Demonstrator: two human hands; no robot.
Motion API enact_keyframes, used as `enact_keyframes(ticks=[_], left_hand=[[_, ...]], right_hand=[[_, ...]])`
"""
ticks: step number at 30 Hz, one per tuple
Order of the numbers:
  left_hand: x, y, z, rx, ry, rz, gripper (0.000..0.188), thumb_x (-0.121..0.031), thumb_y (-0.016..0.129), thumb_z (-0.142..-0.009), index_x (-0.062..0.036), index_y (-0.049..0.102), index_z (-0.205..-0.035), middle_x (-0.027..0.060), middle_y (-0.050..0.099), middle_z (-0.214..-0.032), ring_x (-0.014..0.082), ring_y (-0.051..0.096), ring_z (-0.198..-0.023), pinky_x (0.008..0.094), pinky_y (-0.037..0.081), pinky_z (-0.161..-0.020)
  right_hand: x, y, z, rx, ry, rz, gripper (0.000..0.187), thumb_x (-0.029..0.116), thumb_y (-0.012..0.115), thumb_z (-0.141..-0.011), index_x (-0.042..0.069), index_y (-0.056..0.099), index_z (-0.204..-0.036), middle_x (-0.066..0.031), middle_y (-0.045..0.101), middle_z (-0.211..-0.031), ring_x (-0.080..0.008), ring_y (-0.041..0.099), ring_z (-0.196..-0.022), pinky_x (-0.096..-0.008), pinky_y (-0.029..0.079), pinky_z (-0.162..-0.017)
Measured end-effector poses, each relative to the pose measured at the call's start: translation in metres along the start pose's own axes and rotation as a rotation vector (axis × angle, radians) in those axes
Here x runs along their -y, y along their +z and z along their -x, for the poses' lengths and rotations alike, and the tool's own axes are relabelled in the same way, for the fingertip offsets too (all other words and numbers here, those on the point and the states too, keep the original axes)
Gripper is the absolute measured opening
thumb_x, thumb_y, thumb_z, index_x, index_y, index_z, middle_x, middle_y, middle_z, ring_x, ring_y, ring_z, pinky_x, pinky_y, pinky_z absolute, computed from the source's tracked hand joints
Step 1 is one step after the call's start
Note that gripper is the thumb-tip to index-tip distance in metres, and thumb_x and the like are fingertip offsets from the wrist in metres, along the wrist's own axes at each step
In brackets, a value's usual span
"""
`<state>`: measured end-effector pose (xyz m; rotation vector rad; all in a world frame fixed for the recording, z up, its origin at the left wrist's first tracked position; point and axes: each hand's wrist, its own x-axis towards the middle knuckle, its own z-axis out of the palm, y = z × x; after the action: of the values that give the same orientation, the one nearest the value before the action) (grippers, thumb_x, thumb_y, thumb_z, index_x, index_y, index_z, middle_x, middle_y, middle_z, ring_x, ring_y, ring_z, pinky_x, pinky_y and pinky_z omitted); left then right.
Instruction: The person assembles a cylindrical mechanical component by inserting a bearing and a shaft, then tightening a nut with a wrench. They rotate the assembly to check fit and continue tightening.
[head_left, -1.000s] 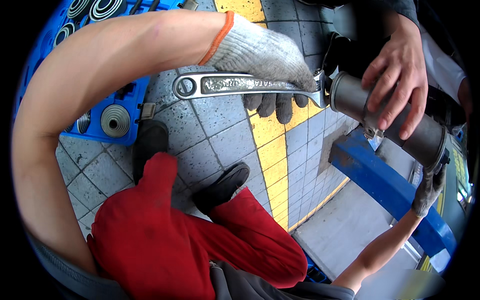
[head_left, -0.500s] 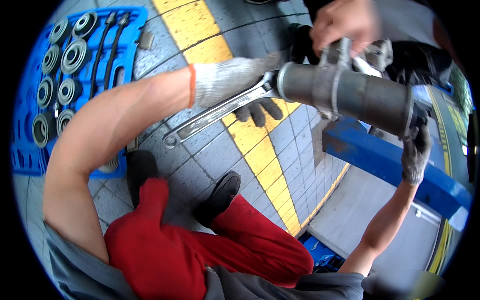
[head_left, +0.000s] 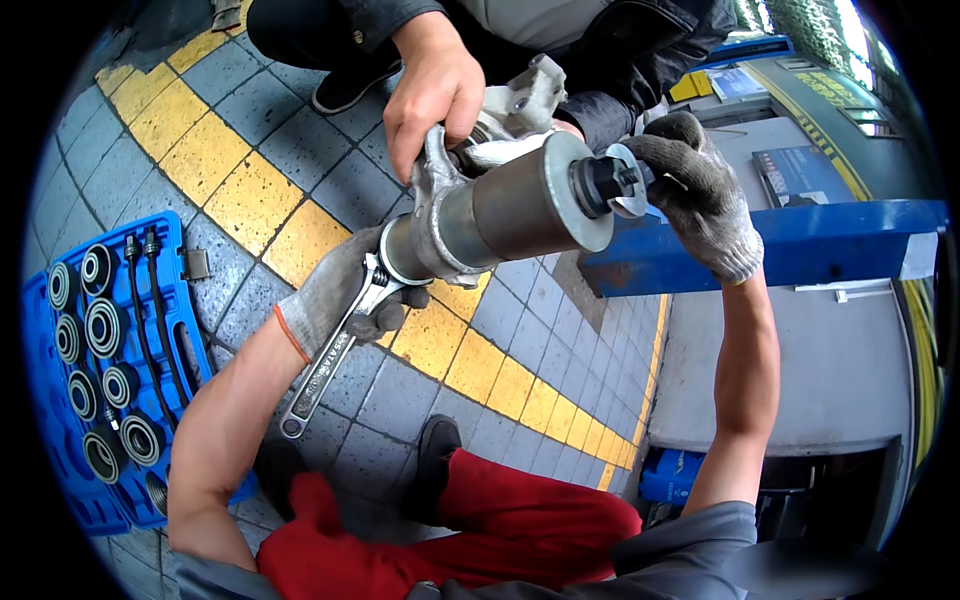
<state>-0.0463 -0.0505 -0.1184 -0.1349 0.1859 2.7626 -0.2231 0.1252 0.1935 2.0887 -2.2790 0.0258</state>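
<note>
A steel cylinder assembly (head_left: 515, 205) of stacked press sleeves runs through the ring of a cast metal arm (head_left: 435, 195). My left hand (head_left: 335, 285), in a grey knit glove, is closed on an adjustable wrench (head_left: 325, 375) at the cylinder's lower left end. The wrench's jaws sit against that end; their exact grip is hidden. At the other end, a black hex bolt (head_left: 607, 182) sticks out of a round end plate (head_left: 580, 190). My gloved right hand (head_left: 700, 195) pinches a silver open-jawed piece (head_left: 630, 180) beside the bolt head, seen nearly end-on.
A co-worker's bare hand (head_left: 435, 100) holds the cast arm from the far side. An open blue case (head_left: 165, 290) of round sleeves and black threaded rods lies at left. A blue beam (head_left: 800, 240) crosses at right. Yellow tiles (head_left: 430, 340) stripe the grey floor.
My view has swung right, so the cylinder and case appear further left and lower. The silver piece now shows in my right hand at the bolt. The wrench stays in my left hand.
</note>
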Motion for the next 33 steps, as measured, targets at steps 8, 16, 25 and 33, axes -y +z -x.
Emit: enact_keyframes(ticks=[8,16,25,33], left_hand=[[0.003,-0.019,0.001,0.137,-0.095,0.077,0.058,-0.046,0.028,-0.11,0.0042,0.052,-0.128,0.0265,0.065,-0.083,0.0192,0.053,-0.034,0.0258,0.033,-0.022],[0.015,-0.005,0.007,0.038,-0.016,0.094,0.065,-0.056,0.025,-0.11,-0.0032,0.061,-0.119,0.0199,0.07,-0.083,0.0119,0.052,-0.034,0.0207,0.035,-0.023],[0.023,0.003,0.002,0.06,0.048,0.163,0.055,-0.051,0.029,-0.112,-0.0054,0.058,-0.121,0.016,0.071,-0.087,0.0034,0.054,-0.038,0.0141,0.039,-0.027],[0.028,-0.01,-0.002,-0.012,0.062,0.064,0.053,-0.052,0.036,-0.111,-0.0063,0.063,-0.113,0.0095,0.068,-0.074,0.0027,0.043,-0.034,0.0178,0.032,-0.026]], right_hand=[[0.01,-0.004,-0.007,0.113,0.043,-0.117,0.062,0.045,0.084,-0.081,0.004,0.069,-0.126,-0.0126,0.066,-0.104,-0.0284,0.066,-0.093,-0.0409,0.053,-0.081],[0.049,-0.001,-0.004,0.21,0.136,-0.251,0.081,0.043,0.087,-0.079,-0.004,0.058,-0.138,-0.0175,0.064,-0.132,-0.0288,0.063,-0.121,-0.0425,0.048,-0.106],[0.07,-0.002,-0.011,0.218,0.144,-0.125,0.06,0.026,0.083,-0.079,-0.004,0.062,-0.127,-0.0183,0.07,-0.114,-0.0309,0.072,-0.101,-0.0395,0.056,-0.089],[0.114,0.007,-0.009,0.16,0.531,-0.183,0.05,0.023,0.072,-0.092,-0.005,0.056,-0.13,-0.0153,0.068,-0.103,-0.0206,0.068,-0.086,-0.0319,0.056,-0.078]])
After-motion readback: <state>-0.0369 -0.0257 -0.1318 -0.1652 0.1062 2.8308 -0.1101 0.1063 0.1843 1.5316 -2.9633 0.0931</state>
